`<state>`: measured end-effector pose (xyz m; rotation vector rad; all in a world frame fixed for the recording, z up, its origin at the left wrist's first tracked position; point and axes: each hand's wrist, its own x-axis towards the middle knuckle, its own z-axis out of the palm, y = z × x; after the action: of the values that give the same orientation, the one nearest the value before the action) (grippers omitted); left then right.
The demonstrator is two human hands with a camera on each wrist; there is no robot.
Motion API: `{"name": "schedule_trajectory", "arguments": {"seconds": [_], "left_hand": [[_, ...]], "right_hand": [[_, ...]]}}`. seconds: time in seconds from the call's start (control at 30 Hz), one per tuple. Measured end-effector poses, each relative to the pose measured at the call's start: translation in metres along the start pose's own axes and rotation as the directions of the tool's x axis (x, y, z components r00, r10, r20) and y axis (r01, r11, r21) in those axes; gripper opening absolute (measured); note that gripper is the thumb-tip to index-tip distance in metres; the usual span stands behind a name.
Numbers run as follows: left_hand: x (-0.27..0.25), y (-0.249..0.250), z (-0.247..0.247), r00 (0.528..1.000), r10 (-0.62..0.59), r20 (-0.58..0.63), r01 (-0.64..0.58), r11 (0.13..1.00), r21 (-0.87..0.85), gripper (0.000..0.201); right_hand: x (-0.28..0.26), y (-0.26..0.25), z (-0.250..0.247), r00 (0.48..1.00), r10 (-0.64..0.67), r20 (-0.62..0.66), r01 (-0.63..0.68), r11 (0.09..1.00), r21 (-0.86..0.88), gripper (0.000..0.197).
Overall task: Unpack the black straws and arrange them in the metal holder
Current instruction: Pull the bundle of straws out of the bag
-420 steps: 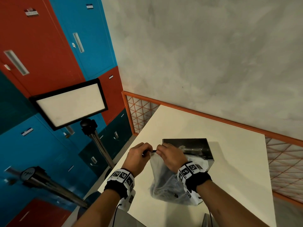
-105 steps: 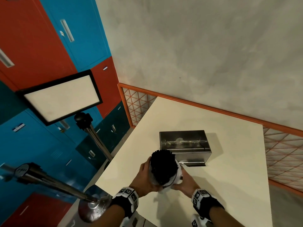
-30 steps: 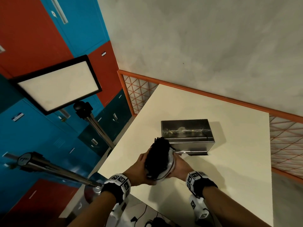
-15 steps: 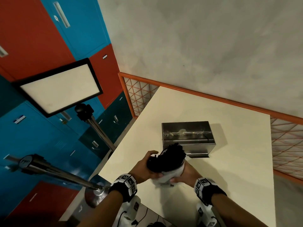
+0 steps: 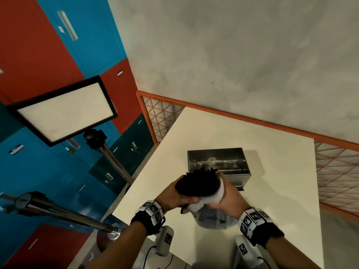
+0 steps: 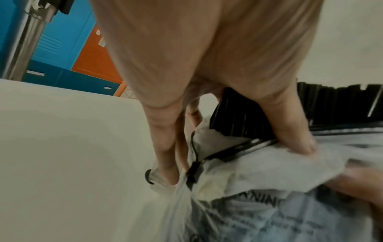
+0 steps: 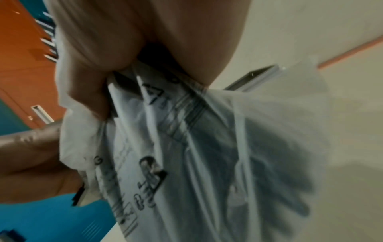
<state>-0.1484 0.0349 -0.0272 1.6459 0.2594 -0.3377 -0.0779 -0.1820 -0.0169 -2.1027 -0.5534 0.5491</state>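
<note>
A thick bundle of black straws sticks out of a clear printed plastic bag held above the table's near edge. My left hand wraps round the bundle, thumb on the rolled-down bag rim. In the left wrist view the left thumb presses on the straws and bag. My right hand grips the bag from the right; the right wrist view shows its fingers clenched on the bag. The open metal holder stands just beyond the straw tips.
The cream table is bordered at the back and right by an orange mesh rail. A light panel on a stand and a metal pole stand left of the table, before red and blue lockers.
The bag has been worked further down the bundle over the last seconds. The straws have tilted and moved forward, their tips now close to the holder's front edge.
</note>
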Motion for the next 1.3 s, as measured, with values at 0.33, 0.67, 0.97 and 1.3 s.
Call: {"name": "schedule_trajectory", "arguments": {"seconds": [0.33,0.67,0.97,1.3], "left_hand": [[0.054,0.046,0.019,0.974,0.186,-0.130,-0.177,0.981,0.073,0.095],[0.118,0.047,0.009,0.977,-0.006,-0.212,0.034,0.991,0.129,0.056],[0.093,0.071,0.025,0.961,-0.017,-0.277,-0.032,0.985,-0.171,0.062],[0.135,0.052,0.049,0.942,-0.159,-0.296,0.128,0.985,-0.119,0.069]], "right_hand": [[0.023,-0.059,-0.108,0.983,-0.179,-0.049,0.122,0.822,-0.556,0.063],[0.095,-0.056,-0.113,0.980,-0.098,0.173,0.199,0.487,-0.851,0.077],[0.113,-0.038,-0.091,0.979,-0.094,0.182,0.205,0.457,-0.865,0.051],[0.107,-0.018,-0.088,0.975,0.005,0.221,0.205,0.345,-0.916,0.071]]}}
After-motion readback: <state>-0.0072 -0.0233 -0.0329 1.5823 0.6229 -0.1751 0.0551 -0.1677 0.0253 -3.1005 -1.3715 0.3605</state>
